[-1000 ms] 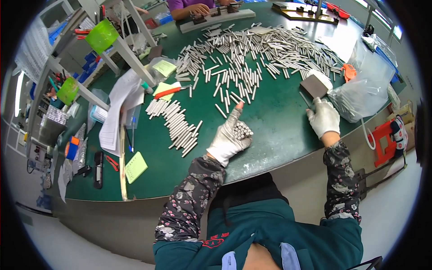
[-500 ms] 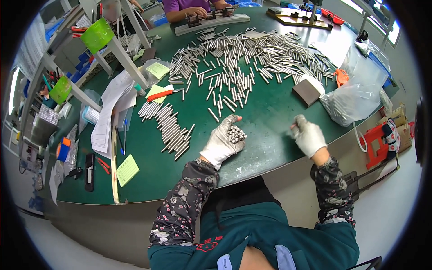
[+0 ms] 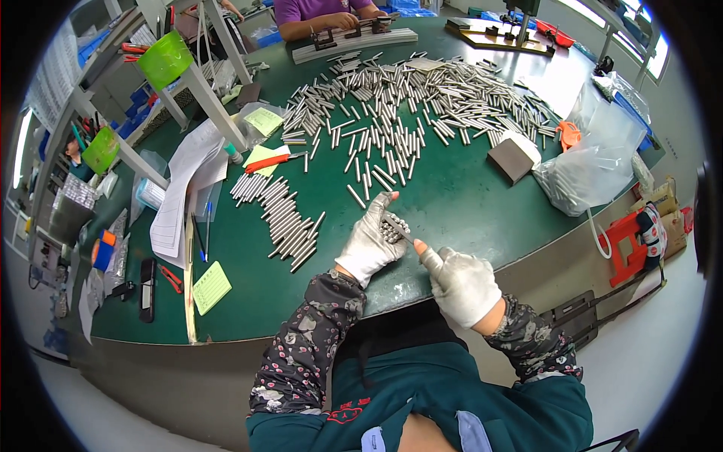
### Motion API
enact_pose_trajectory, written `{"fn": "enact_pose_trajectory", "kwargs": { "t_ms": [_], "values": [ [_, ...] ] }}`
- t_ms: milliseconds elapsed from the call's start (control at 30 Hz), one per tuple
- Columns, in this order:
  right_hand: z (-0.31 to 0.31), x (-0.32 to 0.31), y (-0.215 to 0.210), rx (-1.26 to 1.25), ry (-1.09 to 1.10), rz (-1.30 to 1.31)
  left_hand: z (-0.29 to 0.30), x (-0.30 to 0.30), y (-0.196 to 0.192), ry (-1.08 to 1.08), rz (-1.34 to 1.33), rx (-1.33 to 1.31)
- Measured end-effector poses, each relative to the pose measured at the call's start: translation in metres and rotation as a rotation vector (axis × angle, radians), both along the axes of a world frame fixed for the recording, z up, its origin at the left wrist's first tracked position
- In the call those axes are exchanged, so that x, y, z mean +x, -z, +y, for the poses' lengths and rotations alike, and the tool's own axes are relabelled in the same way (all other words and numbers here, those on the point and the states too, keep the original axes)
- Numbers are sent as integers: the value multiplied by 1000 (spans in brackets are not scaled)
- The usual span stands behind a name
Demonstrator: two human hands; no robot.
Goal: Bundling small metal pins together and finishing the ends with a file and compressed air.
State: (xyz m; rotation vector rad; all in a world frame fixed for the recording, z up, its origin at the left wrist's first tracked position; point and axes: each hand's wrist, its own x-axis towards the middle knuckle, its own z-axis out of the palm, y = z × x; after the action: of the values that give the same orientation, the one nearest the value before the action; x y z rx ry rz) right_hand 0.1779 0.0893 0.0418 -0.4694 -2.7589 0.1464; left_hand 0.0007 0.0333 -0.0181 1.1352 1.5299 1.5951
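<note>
My left hand [image 3: 367,245], in a white glove with bare fingertips, is closed around a bundle of short metal pins [image 3: 388,232], whose round ends face up. My right hand [image 3: 463,285], gloved the same way, is closed on a thin grey metal strip [image 3: 404,231]. The strip lies across the ends of the bundle; its exact kind is hard to make out. Left of my left hand, a row of loose metal pins [image 3: 286,222] lies side by side on the green table [image 3: 444,203].
Beyond my hands spreads a large pile of metal pins [image 3: 384,113]. A brown block [image 3: 514,158] and a clear bag of pins [image 3: 580,177] are at right. An orange-handled cutter [image 3: 267,163], papers and pens lie at left. Across the table a person handles a clamp fixture [image 3: 354,45].
My right hand has moved left and nearer to me, bringing the metal strip onto the bundle's ends. My left hand has stayed almost in place, still gripping the pins.
</note>
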Motion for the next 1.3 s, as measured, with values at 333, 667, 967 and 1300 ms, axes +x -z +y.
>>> {"fn": "enact_pose_trajectory", "kwargs": {
  "t_ms": [333, 667, 967, 1300],
  "values": [
    [2, -15, 0, -83, -27, 18, 1, 2, 4, 2, 24, 17],
    [-11, -17, 6, -44, 24, 52, 1, 6, -9, -42, 109, -20],
    [-16, -8, 10, -20, 48, 78, 1, 4, -7, -48, 57, -32],
    [-18, -9, 13, -77, 73, 100, 3, 8, -4, -58, 8, -17]
  ]
}}
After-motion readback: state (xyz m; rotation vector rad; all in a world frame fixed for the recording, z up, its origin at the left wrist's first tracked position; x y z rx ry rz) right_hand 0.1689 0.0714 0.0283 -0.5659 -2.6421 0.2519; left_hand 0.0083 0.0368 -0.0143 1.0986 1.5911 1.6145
